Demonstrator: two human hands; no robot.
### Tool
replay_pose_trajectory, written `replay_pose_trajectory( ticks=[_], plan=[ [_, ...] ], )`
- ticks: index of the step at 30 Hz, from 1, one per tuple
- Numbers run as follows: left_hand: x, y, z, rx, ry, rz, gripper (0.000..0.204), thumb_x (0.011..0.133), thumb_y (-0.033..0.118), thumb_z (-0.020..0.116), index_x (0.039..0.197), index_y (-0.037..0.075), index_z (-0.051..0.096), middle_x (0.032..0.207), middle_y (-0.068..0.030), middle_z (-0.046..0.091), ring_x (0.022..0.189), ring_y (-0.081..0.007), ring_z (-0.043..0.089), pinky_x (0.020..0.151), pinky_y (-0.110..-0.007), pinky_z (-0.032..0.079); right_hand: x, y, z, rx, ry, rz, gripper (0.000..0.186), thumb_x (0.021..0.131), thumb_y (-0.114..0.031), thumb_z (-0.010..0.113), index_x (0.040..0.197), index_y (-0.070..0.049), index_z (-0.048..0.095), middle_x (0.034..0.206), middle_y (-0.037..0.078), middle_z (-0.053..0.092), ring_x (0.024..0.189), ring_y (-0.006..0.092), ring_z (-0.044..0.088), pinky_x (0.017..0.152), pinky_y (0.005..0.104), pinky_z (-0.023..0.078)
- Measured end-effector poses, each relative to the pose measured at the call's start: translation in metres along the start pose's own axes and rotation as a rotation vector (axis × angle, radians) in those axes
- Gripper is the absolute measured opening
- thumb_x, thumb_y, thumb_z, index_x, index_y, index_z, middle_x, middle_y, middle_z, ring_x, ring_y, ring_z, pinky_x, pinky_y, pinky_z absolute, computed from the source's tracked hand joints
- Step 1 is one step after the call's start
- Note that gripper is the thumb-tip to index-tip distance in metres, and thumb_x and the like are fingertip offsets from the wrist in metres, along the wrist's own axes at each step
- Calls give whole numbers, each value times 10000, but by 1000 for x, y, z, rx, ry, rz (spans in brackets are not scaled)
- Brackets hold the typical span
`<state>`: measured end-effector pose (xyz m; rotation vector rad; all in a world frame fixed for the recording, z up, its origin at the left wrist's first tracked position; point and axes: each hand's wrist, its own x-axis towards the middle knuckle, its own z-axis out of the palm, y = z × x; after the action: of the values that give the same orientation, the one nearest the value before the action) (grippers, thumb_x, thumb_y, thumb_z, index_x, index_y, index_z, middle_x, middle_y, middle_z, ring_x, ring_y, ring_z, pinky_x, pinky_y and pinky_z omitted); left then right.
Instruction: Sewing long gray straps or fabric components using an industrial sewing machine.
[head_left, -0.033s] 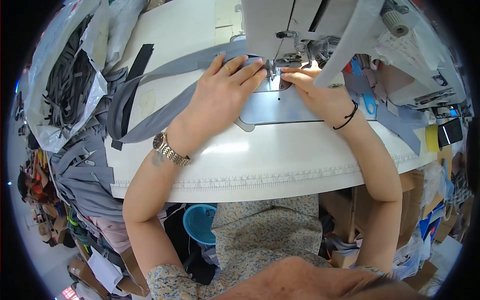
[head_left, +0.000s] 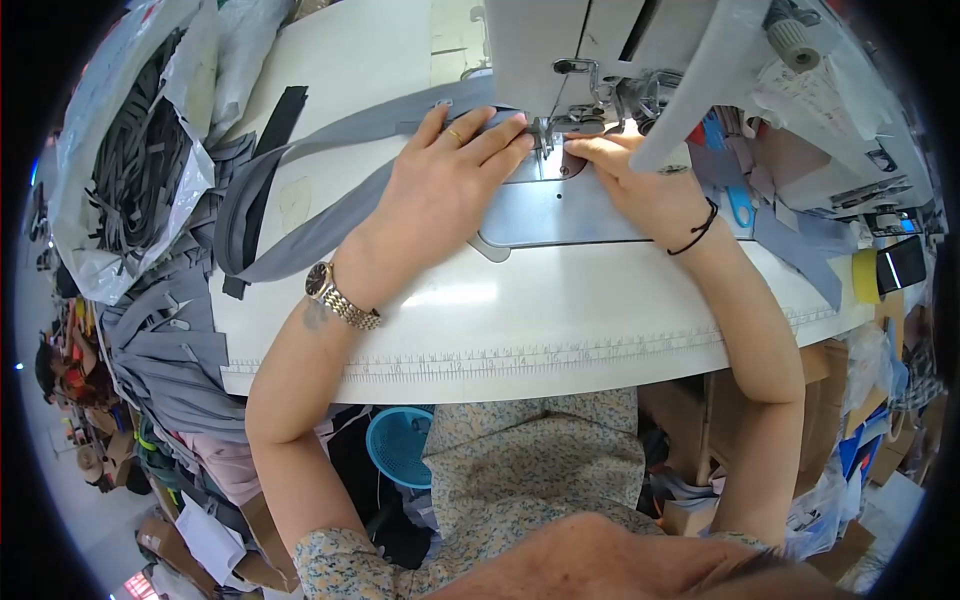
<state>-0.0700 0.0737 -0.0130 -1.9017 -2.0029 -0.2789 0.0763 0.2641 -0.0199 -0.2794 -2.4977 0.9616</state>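
Note:
A long grey strip (head_left: 330,232), which looks like zipper tape, loops leftward across the sewing table (head_left: 450,325). My left hand (head_left: 445,175) lies on the strip with its fingers stretched toward the presser foot (head_left: 544,133); a small metal piece shows on the strip beyond the knuckles. On the other side of the foot, my right hand (head_left: 640,190) rests with its fingertips drawn together by the metal needle plate (head_left: 560,212). Whatever those fingertips pinch is hidden. The sewing machine (head_left: 540,55) rises just behind both hands, its lamp lighting the stitching spot.
At the left stands a plastic bag (head_left: 75,215) of dark strips, with a pile of grey strips (head_left: 170,340) below it. A black strip (head_left: 283,125) lies beyond the loop. Blue-handled scissors (head_left: 738,205) and grey scraps (head_left: 800,255) sit at right. A blue basket (head_left: 400,450) is under the table.
My right fingertips have shifted very slightly to the right, away from the presser foot. My left hand and the grey strip look the same.

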Motion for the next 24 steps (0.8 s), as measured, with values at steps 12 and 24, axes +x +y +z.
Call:
replay_pose_trajectory(
  ticks=[12,24],
  plan=[
    [-3,0,5,-13,31,-86,422,820,47,619,1241,38,642,1352,-108,614,1190,-281,615,953,-418,522,6,12,-5,-846,145,-535,92,766,-53,646,829,-33,710,748,133,638,904,289,625,1052,483,399],
    [-23,44,-35,445,-164,-110,355,693,68,666,1001,-108,685,948,-245,697,657,-214,664,455,-253,519,3,4,-10,-754,66,-635,258,850,-62,619,1095,-84,697,942,93,681,928,296,603,844,393,521]
  ],
)
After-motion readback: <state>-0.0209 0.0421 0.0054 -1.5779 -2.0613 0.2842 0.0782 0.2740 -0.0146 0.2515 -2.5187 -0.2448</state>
